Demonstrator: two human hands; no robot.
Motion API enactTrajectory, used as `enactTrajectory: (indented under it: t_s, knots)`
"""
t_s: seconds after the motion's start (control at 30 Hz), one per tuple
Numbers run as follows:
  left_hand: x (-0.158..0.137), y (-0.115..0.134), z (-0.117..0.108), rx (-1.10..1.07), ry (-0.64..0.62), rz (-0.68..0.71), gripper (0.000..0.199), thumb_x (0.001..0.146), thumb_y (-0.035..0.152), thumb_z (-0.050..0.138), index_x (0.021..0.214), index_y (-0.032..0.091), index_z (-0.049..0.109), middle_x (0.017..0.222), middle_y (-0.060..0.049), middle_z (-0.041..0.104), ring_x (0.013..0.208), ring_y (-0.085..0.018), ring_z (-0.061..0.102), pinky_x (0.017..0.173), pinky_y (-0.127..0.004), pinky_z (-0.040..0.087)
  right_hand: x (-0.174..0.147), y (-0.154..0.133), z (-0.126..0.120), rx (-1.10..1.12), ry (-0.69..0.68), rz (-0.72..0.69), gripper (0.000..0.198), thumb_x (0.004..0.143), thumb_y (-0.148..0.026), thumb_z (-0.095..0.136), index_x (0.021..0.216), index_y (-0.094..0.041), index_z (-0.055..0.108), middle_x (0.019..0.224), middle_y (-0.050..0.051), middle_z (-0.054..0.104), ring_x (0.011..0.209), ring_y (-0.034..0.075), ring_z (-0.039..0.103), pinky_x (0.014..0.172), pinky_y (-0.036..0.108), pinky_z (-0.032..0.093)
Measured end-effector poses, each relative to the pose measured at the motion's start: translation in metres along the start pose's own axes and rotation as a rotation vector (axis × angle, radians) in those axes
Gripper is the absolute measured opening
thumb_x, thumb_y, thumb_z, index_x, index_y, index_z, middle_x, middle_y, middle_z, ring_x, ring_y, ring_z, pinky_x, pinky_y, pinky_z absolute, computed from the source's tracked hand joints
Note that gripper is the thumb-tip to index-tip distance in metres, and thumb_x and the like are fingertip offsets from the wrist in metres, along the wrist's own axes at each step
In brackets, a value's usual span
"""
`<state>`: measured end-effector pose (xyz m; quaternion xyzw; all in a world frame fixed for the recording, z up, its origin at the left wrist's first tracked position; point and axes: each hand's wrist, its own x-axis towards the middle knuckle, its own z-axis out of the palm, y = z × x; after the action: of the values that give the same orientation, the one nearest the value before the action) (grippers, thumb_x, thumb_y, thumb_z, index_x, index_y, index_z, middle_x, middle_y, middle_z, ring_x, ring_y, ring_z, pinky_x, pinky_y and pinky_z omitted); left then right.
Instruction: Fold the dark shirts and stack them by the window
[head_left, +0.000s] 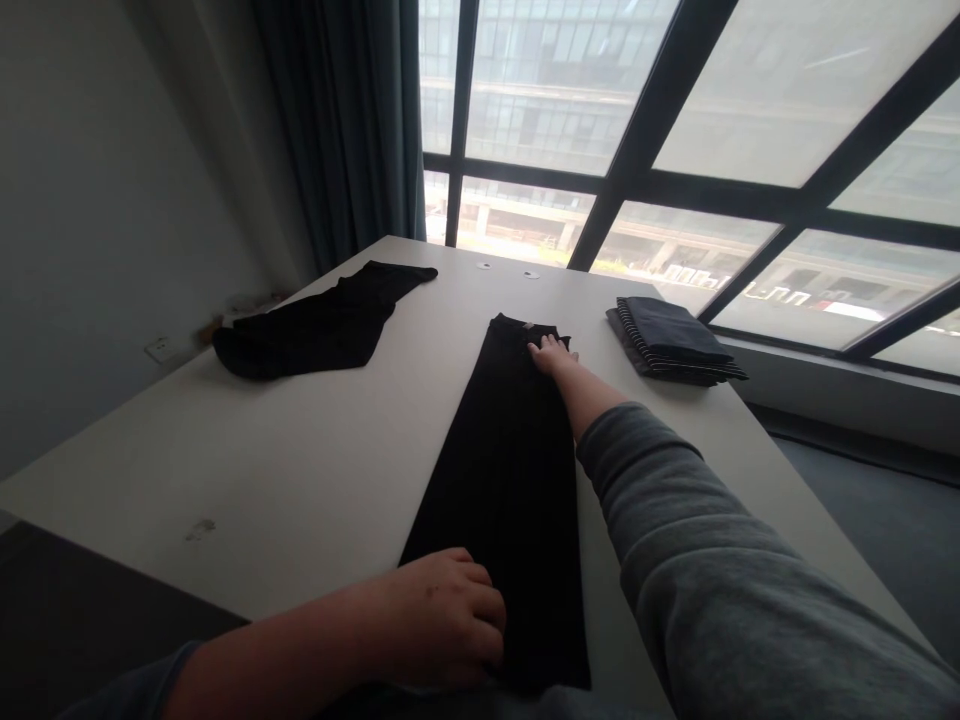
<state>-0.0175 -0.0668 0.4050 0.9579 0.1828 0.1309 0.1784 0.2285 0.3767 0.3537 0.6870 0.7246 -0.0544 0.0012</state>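
Observation:
A pair of black trousers (517, 480), folded lengthwise, runs along the white table (315, 460) from its near edge towards the window. My left hand (454, 615) is closed at the near left side of the legs, fingers curled down onto the cloth; the fingertips are hidden. Stretched far forward, my right hand (551, 355) lies on the right part of the waistband with its fingers spread. A small pale label (528, 325) shows at the waist, just left of that hand.
Another black garment (315, 325) lies loosely spread at the table's far left. A stack of folded dark and striped clothes (671, 340) sits near the right edge. Beyond the table are a large window (555, 90) and a dark curtain (345, 120).

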Motion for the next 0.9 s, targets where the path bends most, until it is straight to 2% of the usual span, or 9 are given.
enactTrajectory:
  t_s: [0.13, 0.23, 0.3, 0.4, 0.5, 0.6, 0.67, 0.77, 0.9]
  knots:
    - [-0.012, -0.004, 0.002, -0.145, 0.012, -0.009, 0.019, 0.092, 0.032, 0.081, 0.108, 0.026, 0.074, 0.115, 0.003, 0.078, 0.109, -0.018, 0.068, 0.103, -0.033, 0.045, -0.013, -0.001, 0.004, 0.050, 0.034, 0.048, 0.078, 0.109, -0.061, 0.016, 0.171, -0.013, 0.025, 0.176, 0.019, 0.017, 0.161, 0.036, 0.018, 0.126, 0.068, 0.017]
    - [-0.019, -0.001, 0.004, -0.196, 0.006, -0.024, 0.027, 0.095, 0.027, 0.077, 0.121, 0.026, 0.072, 0.126, 0.003, 0.076, 0.117, -0.018, 0.067, 0.110, -0.033, 0.044, -0.038, -0.011, -0.003, 0.064, 0.252, -0.079, 0.067, 0.111, -0.049, 0.018, 0.164, -0.015, 0.039, 0.172, 0.018, 0.030, 0.158, 0.034, 0.024, 0.129, 0.065, 0.006]
    - [-0.023, 0.002, 0.004, -0.183, 0.021, -0.060, 0.033, 0.097, 0.023, 0.072, 0.130, 0.027, 0.069, 0.136, 0.000, 0.072, 0.123, -0.020, 0.065, 0.112, -0.034, 0.045, -0.065, -0.020, -0.010, 0.060, 0.375, -0.203, 0.061, 0.111, -0.042, 0.022, 0.163, -0.018, 0.043, 0.169, 0.015, 0.035, 0.155, 0.035, 0.026, 0.130, 0.063, 0.000]
    - [-0.034, 0.006, 0.002, -0.125, 0.049, -0.139, 0.048, 0.092, 0.023, 0.074, 0.140, 0.029, 0.065, 0.149, -0.005, 0.063, 0.132, -0.025, 0.060, 0.113, -0.039, 0.047, -0.126, -0.029, -0.017, 0.094, 0.378, -0.317, 0.059, 0.109, -0.037, 0.031, 0.166, -0.025, 0.039, 0.169, 0.009, 0.035, 0.156, 0.037, 0.023, 0.132, 0.060, -0.002]
    - [-0.055, 0.003, -0.004, -0.064, 0.030, -0.217, 0.058, 0.087, 0.026, 0.081, 0.142, 0.031, 0.063, 0.149, -0.006, 0.062, 0.134, -0.028, 0.058, 0.115, -0.045, 0.046, -0.203, -0.019, -0.013, 0.160, 0.284, -0.455, 0.055, 0.108, -0.039, 0.035, 0.160, -0.030, 0.049, 0.165, 0.007, 0.041, 0.156, 0.036, 0.028, 0.134, 0.058, 0.007]
    - [-0.083, -0.006, -0.012, -0.011, 0.029, -0.306, 0.057, 0.085, 0.022, 0.081, 0.139, 0.032, 0.065, 0.145, -0.006, 0.065, 0.134, -0.029, 0.058, 0.113, -0.045, 0.047, -0.284, 0.007, 0.000, 0.296, 0.250, -0.747, 0.041, 0.106, -0.033, 0.045, 0.140, -0.026, 0.067, 0.148, 0.012, 0.056, 0.145, 0.032, 0.047, 0.131, 0.059, 0.027]
    - [-0.098, -0.011, -0.018, 0.003, 0.043, -0.347, 0.054, 0.086, 0.018, 0.078, 0.136, 0.032, 0.067, 0.141, -0.004, 0.068, 0.131, -0.028, 0.060, 0.111, -0.043, 0.049, -0.335, 0.026, 0.009, 0.371, 0.231, -0.900, 0.032, 0.103, -0.025, 0.051, 0.129, -0.025, 0.071, 0.141, 0.012, 0.061, 0.138, 0.029, 0.055, 0.127, 0.059, 0.035]
    - [-0.112, -0.013, -0.025, 0.001, 0.058, -0.349, 0.051, 0.089, 0.013, 0.071, 0.135, 0.033, 0.067, 0.140, -0.003, 0.069, 0.129, -0.025, 0.063, 0.110, -0.041, 0.050, -0.402, 0.047, 0.017, 0.423, 0.168, -0.961, 0.037, 0.097, -0.012, 0.053, 0.127, -0.024, 0.071, 0.137, 0.011, 0.065, 0.135, 0.026, 0.060, 0.126, 0.057, 0.040]
    - [-0.114, -0.011, -0.026, 0.013, 0.072, -0.313, 0.055, 0.088, 0.007, 0.062, 0.136, 0.033, 0.066, 0.142, -0.002, 0.068, 0.130, -0.024, 0.062, 0.110, -0.041, 0.050, -0.464, 0.056, 0.019, 0.446, 0.051, -0.912, 0.055, 0.088, -0.002, 0.049, 0.135, -0.023, 0.069, 0.148, 0.010, 0.063, 0.145, 0.025, 0.054, 0.124, 0.049, 0.046]
